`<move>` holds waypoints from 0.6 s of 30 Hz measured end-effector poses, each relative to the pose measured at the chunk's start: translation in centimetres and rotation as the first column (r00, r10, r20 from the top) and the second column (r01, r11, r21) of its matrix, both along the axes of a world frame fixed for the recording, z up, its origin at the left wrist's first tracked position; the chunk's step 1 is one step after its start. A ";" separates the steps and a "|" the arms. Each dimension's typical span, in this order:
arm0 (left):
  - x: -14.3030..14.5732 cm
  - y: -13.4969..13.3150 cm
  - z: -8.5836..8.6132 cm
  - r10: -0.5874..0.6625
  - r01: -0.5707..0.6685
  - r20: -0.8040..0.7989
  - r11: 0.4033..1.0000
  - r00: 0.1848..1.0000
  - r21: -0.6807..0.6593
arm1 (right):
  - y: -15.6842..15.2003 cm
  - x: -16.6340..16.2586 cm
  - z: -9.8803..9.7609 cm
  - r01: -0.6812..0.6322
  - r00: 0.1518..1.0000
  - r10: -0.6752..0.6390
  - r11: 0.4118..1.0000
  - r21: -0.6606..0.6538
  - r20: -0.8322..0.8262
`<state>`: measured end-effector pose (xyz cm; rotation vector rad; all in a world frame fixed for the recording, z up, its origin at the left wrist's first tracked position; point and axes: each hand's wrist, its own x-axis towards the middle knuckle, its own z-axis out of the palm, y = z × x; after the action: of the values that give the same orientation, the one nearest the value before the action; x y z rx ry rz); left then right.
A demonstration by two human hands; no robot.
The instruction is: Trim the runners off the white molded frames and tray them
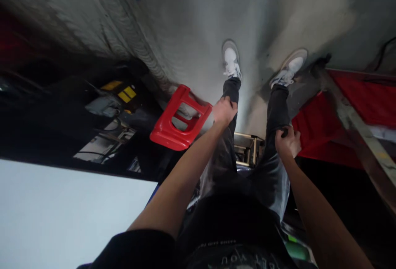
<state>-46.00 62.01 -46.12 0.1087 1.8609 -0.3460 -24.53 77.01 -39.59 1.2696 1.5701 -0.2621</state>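
I look straight down my own body at my dark trousers and white shoes [231,60] on a grey concrete floor [192,25]. My left hand [224,110] is closed on a leg of a red plastic stool [177,119], which hangs tilted in the air at my left side, seat turned away from me. My right hand [287,141] is curled closed against my right thigh, with a small dark thing between the fingers that I cannot make out.
A red cabinet or cart [355,108] with a metal bar [359,128] stands at the right. Dark machinery with yellow labels [123,91] fills the left. A pale flat surface [62,211] lies at the lower left. A small metal frame [247,149] shows between my legs.
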 end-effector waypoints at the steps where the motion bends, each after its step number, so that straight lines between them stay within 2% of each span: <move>1: -0.1 0.5 -0.1 -0.002 0.002 0.006 1.000 1.000 0.027 | 0.2 -0.2 0.2 -0.004 1.000 0.004 1.000 0.009 -0.002; 5: 0.8 2.0 0.7 -0.001 0.000 0.008 0.993 1.000 0.115 | 0.9 -0.5 0.7 -0.014 1.000 0.015 0.999 0.037 -0.026; 8: 1.8 1.7 2.7 0.006 -0.007 0.007 0.985 1.000 0.171 | 1.2 -0.4 0.9 -0.011 0.999 0.013 0.999 0.038 -0.052; 10: 2.4 0.4 4.5 0.011 -0.013 0.010 0.983 1.000 0.182 | 1.1 -0.1 0.8 -0.005 0.998 0.007 0.999 0.032 -0.063; 14: 3.9 -3.4 7.9 0.062 -0.057 -0.065 0.996 0.996 0.067 | 0.6 0.9 0.4 0.004 0.996 -0.002 1.000 0.016 -0.094; 16: 4.8 -4.6 8.3 0.100 -0.101 -0.077 0.995 0.992 -0.005 | 0.3 1.5 0.2 0.006 0.993 -0.005 1.000 0.002 -0.115; 18: 5.5 -5.0 7.7 0.117 -0.120 -0.084 0.992 0.990 -0.028 | 0.1 2.1 0.1 0.017 0.990 -0.018 1.000 -0.011 -0.141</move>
<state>-40.54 57.05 -38.44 -0.0396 1.9323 -0.3028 -22.45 77.14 -39.51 1.2814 1.6758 -0.3770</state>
